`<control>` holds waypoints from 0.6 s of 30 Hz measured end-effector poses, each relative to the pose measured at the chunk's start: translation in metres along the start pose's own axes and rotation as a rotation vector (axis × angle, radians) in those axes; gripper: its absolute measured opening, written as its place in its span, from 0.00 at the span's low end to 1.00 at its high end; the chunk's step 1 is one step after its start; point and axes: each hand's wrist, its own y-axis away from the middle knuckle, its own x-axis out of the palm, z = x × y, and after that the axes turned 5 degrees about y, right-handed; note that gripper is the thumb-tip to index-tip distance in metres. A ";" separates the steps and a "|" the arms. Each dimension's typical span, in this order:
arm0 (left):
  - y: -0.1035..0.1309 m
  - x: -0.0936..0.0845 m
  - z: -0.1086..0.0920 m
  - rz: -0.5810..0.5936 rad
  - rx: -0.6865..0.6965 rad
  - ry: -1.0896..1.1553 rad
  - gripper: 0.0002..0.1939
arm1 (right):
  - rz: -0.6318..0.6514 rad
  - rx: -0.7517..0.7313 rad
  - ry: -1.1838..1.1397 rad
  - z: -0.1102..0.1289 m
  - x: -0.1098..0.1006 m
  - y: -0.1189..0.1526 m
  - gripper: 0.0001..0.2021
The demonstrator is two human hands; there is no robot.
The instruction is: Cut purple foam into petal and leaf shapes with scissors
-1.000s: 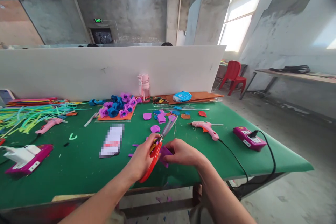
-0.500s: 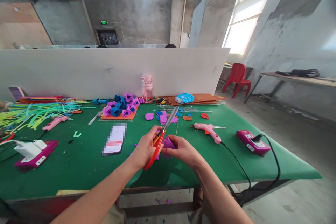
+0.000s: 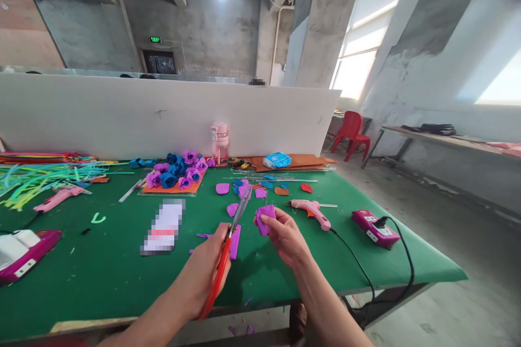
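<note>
Purple piece: just right of the frame's centre, raised above the table; soft, thin-looking; whether one layer or several, I cannot tell.
Piece axis: slightly longer up the frame than across; free edge faces the top of the frame, lower end toward the bottom.
Right hand: thumb across the piece's face, fingers behind, pinched together on it.
Scissors: centre of frame, left of the piece and apart from it; long axis slants from lower centre, tips up and slightly right; blades look near together.
Left hand: closed round the red handles.
Handling, my judgement: pinch low and flat so the sheet cannot buckle; turn the piece rather than the scissors; thumb clear of the blade line.
Green table: purple strips by the left hand; loose coloured pieces beyond the tips; pink glue gun to the right.
</note>
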 end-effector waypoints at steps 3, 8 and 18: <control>0.006 0.007 0.004 0.009 -0.012 0.010 0.10 | -0.003 -0.036 -0.043 0.000 0.000 0.001 0.09; 0.008 0.005 0.006 0.114 0.034 -0.214 0.23 | 0.063 -0.045 -0.018 0.003 0.001 0.006 0.07; 0.010 0.002 -0.003 0.244 0.040 -0.472 0.24 | 0.143 -0.038 0.094 0.003 -0.004 0.010 0.08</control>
